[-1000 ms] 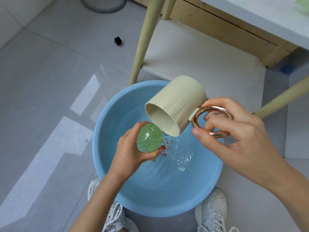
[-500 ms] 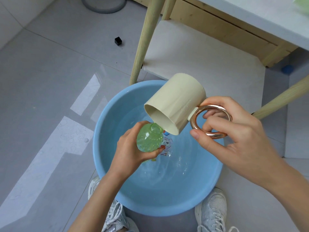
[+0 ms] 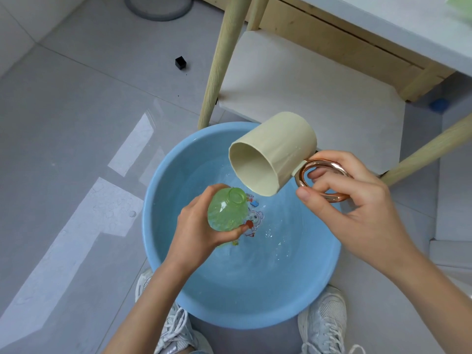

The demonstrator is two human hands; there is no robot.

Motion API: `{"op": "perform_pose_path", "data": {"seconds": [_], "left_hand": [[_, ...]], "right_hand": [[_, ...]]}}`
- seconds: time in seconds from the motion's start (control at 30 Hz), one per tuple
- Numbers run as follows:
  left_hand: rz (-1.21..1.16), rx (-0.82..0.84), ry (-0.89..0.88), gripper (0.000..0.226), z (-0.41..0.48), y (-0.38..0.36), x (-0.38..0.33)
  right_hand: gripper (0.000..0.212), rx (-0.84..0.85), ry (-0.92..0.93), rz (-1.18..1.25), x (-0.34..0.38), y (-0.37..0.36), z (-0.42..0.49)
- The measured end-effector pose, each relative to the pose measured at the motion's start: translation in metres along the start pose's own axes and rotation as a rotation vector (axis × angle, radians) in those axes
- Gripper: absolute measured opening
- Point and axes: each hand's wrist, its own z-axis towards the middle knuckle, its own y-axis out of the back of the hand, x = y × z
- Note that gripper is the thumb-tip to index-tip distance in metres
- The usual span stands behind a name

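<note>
Grey floor tiles (image 3: 63, 123) carry a blue basin (image 3: 153, 238) of water. Above it the left hand (image 3: 196, 231) curls round a green cup (image 3: 227, 209); just right, the right hand (image 3: 352, 208) pinches the ring handle (image 3: 321, 164) of a cream mug (image 3: 275, 154) tipped toward that cup.

- Glossy grey tiled floor (image 3: 63, 118) with pale angular sunlight patches (image 3: 102, 210).
- Light wooden table with white top (image 3: 388, 19), round legs (image 3: 220, 65) and a white lower shelf (image 3: 306, 98).
- Small black cube (image 3: 180, 63) on the floor.
</note>
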Motion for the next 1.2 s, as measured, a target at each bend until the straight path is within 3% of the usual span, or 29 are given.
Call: {"op": "perform_pose_path", "data": {"seconds": [0.2,0.47,0.67,0.77,0.97,1.1,1.2], "left_hand": [[0.001,-0.006,-0.005,0.063,0.000,0.000,-0.001],[-0.003,-0.023,0.013,0.065,0.000,-0.003,0.004],[0.006,-0.051,0.034,0.067,0.001,0.000,0.006],[0.017,-0.058,0.044,0.067,0.001,0.001,0.006],[0.031,-0.078,0.040,0.067,0.000,0.002,0.007],[0.036,-0.090,0.042,0.065,-0.001,0.004,0.007],[0.039,-0.106,0.049,0.065,-0.001,0.007,0.008]], "right_hand": [[0.036,0.007,-0.008,-0.013,-0.011,-0.006,-0.002],[0.042,0.030,-0.309,0.112,-0.037,-0.030,-0.010],[0.038,0.027,-0.378,0.058,-0.064,-0.050,-0.015],[0.028,0.024,-0.276,-0.097,-0.084,-0.062,-0.024],[0.027,0.068,0.108,-0.525,-0.111,-0.071,-0.038],[0.022,0.127,0.170,-0.735,-0.116,-0.071,-0.041],[0.023,0.134,0.105,-0.700,-0.116,-0.071,-0.042]]}}
